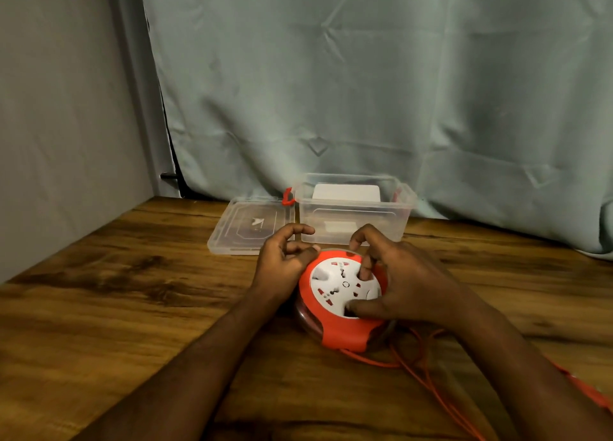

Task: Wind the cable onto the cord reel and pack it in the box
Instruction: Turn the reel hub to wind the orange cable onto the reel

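right hand [403,283] grips the cord reel [343,303] from the right, thumb + 1 finger pressed on its white socket face. left hand [285,261] cups the reel's far-left rim, fingers curled. reel sits on wooden table [132,308], near centre. orange cable [431,367] trails loose to near right. open clear box [355,208] just beyond, lid [248,225] flat at its left.
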A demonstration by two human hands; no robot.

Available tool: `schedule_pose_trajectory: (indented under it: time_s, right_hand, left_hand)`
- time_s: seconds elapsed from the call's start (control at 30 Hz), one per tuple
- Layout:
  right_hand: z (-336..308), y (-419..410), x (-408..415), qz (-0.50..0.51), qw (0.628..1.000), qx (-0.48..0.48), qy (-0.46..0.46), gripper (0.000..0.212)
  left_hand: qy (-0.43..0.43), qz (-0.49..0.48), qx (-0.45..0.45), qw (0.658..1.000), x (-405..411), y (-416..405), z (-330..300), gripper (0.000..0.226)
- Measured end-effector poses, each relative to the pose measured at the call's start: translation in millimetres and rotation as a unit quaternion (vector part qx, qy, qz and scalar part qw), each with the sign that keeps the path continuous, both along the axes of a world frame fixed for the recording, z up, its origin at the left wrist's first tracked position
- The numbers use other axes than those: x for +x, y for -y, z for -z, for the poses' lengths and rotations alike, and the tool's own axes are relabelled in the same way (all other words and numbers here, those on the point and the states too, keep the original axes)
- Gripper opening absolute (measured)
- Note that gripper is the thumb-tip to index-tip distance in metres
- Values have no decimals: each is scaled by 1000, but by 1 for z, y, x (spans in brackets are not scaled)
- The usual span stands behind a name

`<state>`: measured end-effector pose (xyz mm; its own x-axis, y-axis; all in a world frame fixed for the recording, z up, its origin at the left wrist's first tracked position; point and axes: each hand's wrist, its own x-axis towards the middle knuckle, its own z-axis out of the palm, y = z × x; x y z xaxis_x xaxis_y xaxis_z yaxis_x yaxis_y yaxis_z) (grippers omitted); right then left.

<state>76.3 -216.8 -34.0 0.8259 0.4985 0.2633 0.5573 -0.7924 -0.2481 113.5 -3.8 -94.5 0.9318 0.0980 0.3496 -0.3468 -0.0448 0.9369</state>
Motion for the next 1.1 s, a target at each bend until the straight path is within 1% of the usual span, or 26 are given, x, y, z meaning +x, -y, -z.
schedule_pose_trajectory:
  time_s: [0.13, 0.3, 0.37, 0.5, 0.63, 0.73, 0.77, 0.83, 0.93, 1.0, 1.03, 1.1]
  right_hand:
    - [6, -7, -1, 30, 999, -9, 41, 70]
    - [11, -16, -1, 69, 996, -24, 49, 56]
    - [12, -20, -2, 90, 994, -23, 54, 57]
    - [15, -28, -4, 146, 989, -12, 23, 63]
    - [26, -39, -3, 205, 977, 18, 52, 72]
    - [27, -48, -9, 211, 976, 25, 48, 71]
    - [27, -49, -10, 207, 977, 25, 45, 68]
    - [25, -48, -11, 185, 981, 31, 46, 53]
    - [19, -36, -6, 118, 991, 28, 53, 39]
    - [9, -23, -3, 52, 997, 41, 32, 18]
    - [5, -15, -1, 19, 999, 45, 6, 23]
    - [0, -2, 5, -34, 998, 41, -41, 44]
  left_hand:
    - [2, -6, -2, 1000, 2, 0, 0, 26]
    - [-1, -10, -12, 1000, 3, -1, 2, 25]
    - [-2, -10, -11, 1000, 5, -1, 3, 25]
    - [-7, -11, -14, 1000, 5, -1, 2, 25]
    - [-9, -7, -18, 1000, 3, 0, 1, 24]
    - [-8, 3, -5, 1000, 3, 1, 1, 25]
    - [-9, 6, -3, 1000, 3, 1, 1, 25]
    - [-7, 7, -2, 1000, 3, 1, 2, 25]
    - [-3, 7, -3, 1000, 4, 0, 3, 25]
    - [-4, 6, -4, 1000, 3, 0, 2, 25]
    - [-6, 5, -4, 1000, 3, 0, 1, 26]
    - [-7, 5, -3, 1000, 2, 1, 0, 26]
